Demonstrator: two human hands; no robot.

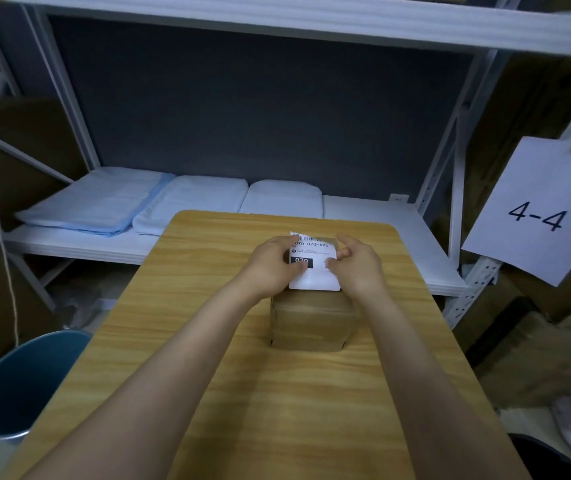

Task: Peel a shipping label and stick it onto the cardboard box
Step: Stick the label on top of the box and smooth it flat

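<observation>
A small brown cardboard box (312,323) stands in the middle of the wooden table (208,341). A white shipping label (313,275) with black print and a barcode is held above the box's top, just over its far side. My left hand (273,265) pinches the label's left edge and my right hand (357,266) pinches its right edge. The fingers cover both side edges of the label. Whether the label touches the box top I cannot tell.
A white metal shelf (381,244) behind the table carries folded pale blue and white towels (173,202). A blue bin (17,386) stands on the floor at the left. A paper sign marked 4-4 (537,216) hangs at the right, with cardboard boxes behind it.
</observation>
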